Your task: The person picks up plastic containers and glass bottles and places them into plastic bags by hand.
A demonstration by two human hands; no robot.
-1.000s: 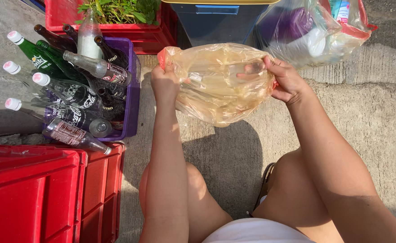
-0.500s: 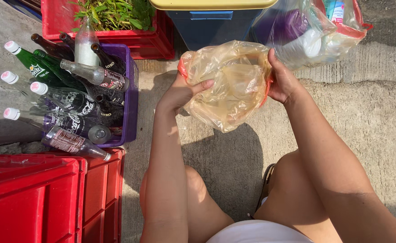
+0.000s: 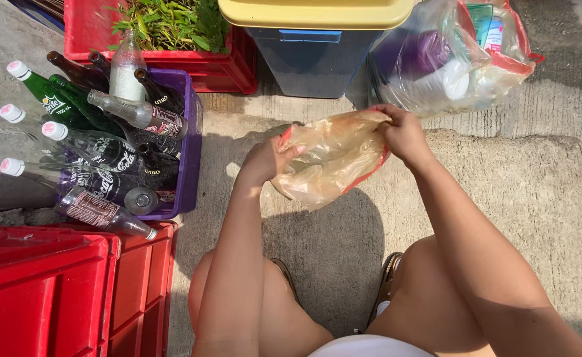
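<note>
Honestly, both my left hand and right hand pinch the crinkly translucent orange plastic bag; I'd grip near the rim, pull evenly.

At the middle, a crumpled yellowish plastic bag with a red rim is pinched by the left hand and right hand. At one o'clock sits a clear bag stuffed with white, purple and green containers. At nine o'clock, glass bottles bearing dark, green and red-and-white labels lie in a purple crate.
</note>
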